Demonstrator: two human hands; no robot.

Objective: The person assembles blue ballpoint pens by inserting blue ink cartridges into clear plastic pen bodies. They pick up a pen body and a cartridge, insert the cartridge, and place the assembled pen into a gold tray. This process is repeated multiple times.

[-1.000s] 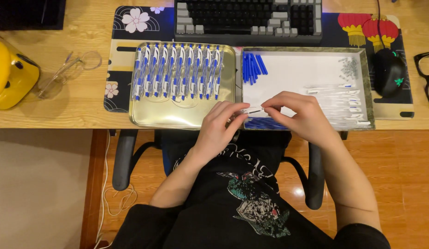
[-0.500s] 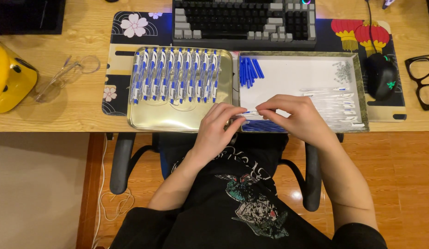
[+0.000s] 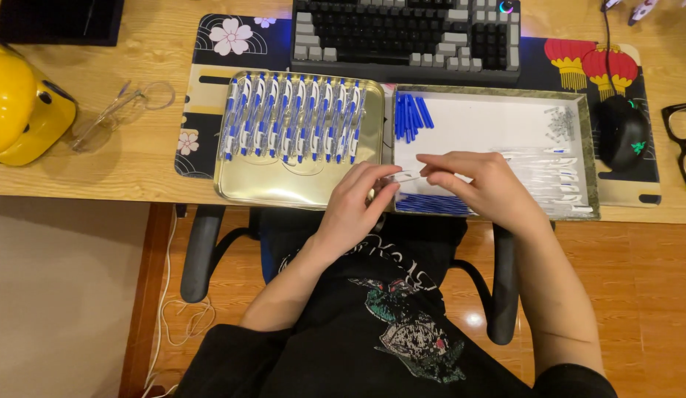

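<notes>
Hands meeting over the white tray (image 3: pixel 498 121): left hand (image 3: pixel 358 203) and right hand (image 3: pixel 483 184) are pinching a slim, clear plastic pen barrel (image 3: pixel 406 177) bridging their closed fingertips.

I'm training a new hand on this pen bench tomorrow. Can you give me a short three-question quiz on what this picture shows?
1. True or false: the finished pens lie in a row in the gold tray.
2. Which part do the left hand and right hand hold between them? A) a small clear pen part B) the computer mouse C) the clear safety glasses
3. Where is the loose pile of blue parts: at the far left or the far right corner of the white tray?

Key: 1 true. 2 A. 3 far left corner, next to the gold tray.
</notes>
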